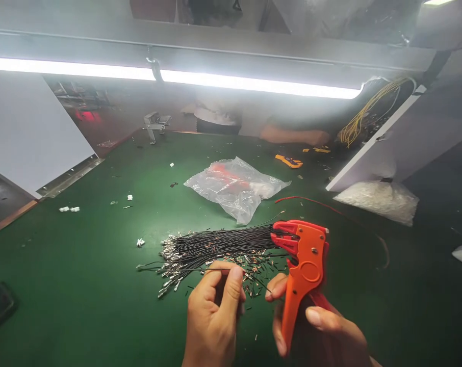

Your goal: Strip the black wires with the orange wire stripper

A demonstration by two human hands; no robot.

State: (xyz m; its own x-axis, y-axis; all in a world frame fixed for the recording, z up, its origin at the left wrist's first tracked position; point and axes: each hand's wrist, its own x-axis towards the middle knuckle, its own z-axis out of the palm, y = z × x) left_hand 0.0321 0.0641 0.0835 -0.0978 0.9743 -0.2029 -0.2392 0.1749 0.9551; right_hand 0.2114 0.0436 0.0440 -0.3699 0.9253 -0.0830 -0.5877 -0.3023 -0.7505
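My left hand [217, 311] pinches a thin black wire [258, 281] between thumb and fingertips. The wire's left end reaches out over the pile, and its right end runs toward my right hand. My right hand [330, 326] is wrapped round the handles of an orange and red wire stripper [307, 270], whose jaws point left. One right fingertip lies close to the wire's end; whether it touches cannot be made out. Just beyond my hands lies a bundle of black wires [223, 242] with metal terminals at their left ends. Short black and copper offcuts [256, 265] are scattered beside it.
A clear plastic bag [238, 188] with something red inside lies behind the bundle. A yellow tool [289, 161] is farther back. A bag of pale pieces [380, 199] stands at right by a white panel [407, 137]. A red wire [330, 206] curves across the green table [101, 285].
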